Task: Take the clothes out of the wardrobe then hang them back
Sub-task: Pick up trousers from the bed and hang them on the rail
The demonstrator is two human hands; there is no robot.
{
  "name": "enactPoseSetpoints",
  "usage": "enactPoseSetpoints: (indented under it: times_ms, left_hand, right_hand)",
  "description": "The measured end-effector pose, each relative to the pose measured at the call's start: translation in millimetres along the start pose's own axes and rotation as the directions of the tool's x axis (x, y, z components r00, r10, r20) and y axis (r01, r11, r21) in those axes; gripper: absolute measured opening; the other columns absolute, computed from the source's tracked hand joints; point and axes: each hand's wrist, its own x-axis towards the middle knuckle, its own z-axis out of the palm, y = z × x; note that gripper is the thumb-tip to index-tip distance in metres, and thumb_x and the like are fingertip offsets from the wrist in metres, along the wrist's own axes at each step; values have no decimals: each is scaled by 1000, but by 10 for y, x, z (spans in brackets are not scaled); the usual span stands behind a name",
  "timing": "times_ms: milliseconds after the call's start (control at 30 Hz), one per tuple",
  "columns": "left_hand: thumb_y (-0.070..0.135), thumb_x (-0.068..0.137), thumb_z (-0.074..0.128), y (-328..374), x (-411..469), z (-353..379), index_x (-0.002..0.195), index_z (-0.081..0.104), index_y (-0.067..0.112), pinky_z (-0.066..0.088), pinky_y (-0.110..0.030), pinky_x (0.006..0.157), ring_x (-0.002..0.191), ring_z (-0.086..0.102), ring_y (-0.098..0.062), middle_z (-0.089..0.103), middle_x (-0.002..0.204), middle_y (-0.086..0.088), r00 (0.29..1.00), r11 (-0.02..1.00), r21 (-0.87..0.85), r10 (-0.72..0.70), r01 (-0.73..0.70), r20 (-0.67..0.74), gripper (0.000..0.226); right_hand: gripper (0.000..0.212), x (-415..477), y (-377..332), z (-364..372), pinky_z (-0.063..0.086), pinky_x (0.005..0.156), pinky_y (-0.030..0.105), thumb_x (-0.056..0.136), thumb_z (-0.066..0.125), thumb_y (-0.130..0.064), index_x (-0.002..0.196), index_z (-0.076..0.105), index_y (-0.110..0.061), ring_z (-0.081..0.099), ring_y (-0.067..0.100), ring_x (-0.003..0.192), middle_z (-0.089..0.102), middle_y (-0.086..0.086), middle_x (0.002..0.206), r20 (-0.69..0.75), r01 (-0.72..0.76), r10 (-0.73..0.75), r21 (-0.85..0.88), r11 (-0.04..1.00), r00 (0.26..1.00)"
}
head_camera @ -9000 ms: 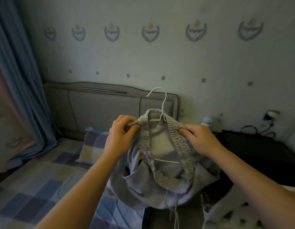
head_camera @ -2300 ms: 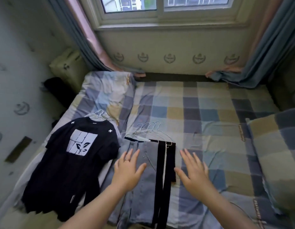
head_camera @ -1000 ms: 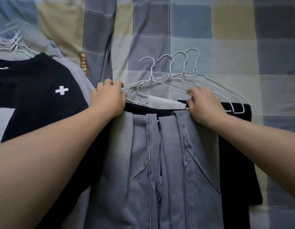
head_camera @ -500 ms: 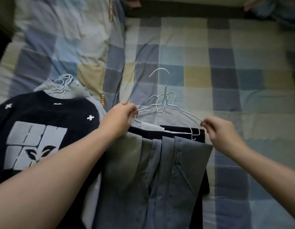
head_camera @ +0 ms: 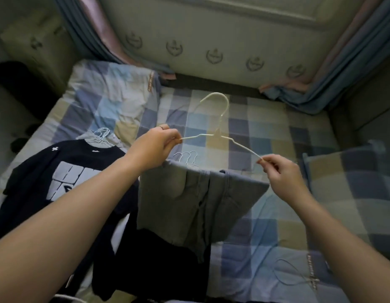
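Half a second ago the hangers lay bunched on the cloth. Now one white wire hanger is up off the bed, stretched between my two hands.

The thumb and fingertips of my left hand are closed in a narrow pinch on the hanger's left shoulder end. The other fingers are curled in behind. My right hand pinches the right shoulder end the same way, at the very tip of the wire. That end sits lower, so the hanger tilts down to the right, with its hook upright above the middle.

Below the hanger hang the grey trousers, their folded top edge running from under my left hand to just beside my right wrist. They seem to be draped over the bottom bar, though the cloth hides that bar from me.

Just under the hanger's left arm, the hooks of the spare hangers peek above the trousers' edge. Left of the hanger, the black T-shirt lies flat, and a dark garment lies below the trouser legs. Behind the hanger spreads the checked bedspread. To its right lies a checked pillow, and beyond that a blue curtain.
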Motion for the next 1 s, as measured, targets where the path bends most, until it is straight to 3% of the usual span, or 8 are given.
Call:
enactPoseSetpoints:
  times_ms: [67, 200, 333, 533, 800, 1000]
  left_hand:
    - [34, 99, 54, 163, -43, -128, 104, 67, 22, 46, -34, 68, 75, 54, -14, 50, 87, 12, 998, 998, -15, 67, -67, -9, 18]
    - [35, 99, 50, 414, -25, -385, 110, 68, 21, 55, -37, 79, 86, 59, -12, 60, 99, 4, 979, 976, -82, 202, -201, 6, 25]
    - [29, 99, 54, 564, 21, -598, 109, 68, 19, 54, -38, 86, 91, 60, -12, 63, 98, 3, 937, 927, -145, 348, -346, -13, 20]
    - [29, 98, 57, 815, 39, -916, 102, 69, 21, 53, -36, 83, 87, 58, -11, 61, 92, 6, 840, 816, -206, 538, -540, -72, 15]
    - [28, 98, 57, 1613, -339, -1018, 101, 68, 22, 46, -28, 79, 88, 55, -12, 60, 90, 10, 691, 637, -308, 715, -706, -104, 14]
    - [24, 98, 57, 2467, -1152, -816, 98, 68, 20, 48, -31, 78, 85, 57, -13, 61, 87, 8, 494, 433, -373, 866, -820, -81, 11]
  right_hand:
    - [14, -165, -100, -180, 39, 63, 13, 96, 58, -13, 92, 69, -20, 55, 2, 73, 61, -10, 78, -68, 6, -6, 0, 1000, 998]
    - [11, -477, -337, -425, 42, 66, 21, 94, 61, -14, 93, 71, -17, 58, 5, 75, 63, -10, 79, -223, -20, 18, -7, 1000, 975]
    - [9, -815, -666, -595, 43, 66, 13, 93, 64, -17, 88, 70, -22, 61, 4, 76, 68, -7, 81, -372, -72, 59, -20, 997, 927]
    - [8, -1551, -1298, -606, 50, 73, 29, 94, 63, -18, 93, 71, -19, 61, 7, 82, 67, -9, 84, -594, -176, 136, -9, 984, 793]
    - [12, -2772, -1939, -770, 43, 66, 11, 95, 61, -16, 89, 68, -24, 61, 1, 81, 67, -12, 85, -749, -323, 211, -5, 946, 628]
    - [10, -4066, -2237, -843, 44, 67, 13, 93, 64, -19, 88, 70, -26, 61, 3, 80, 67, -13, 82, -843, -425, 262, 45, 904, 469]
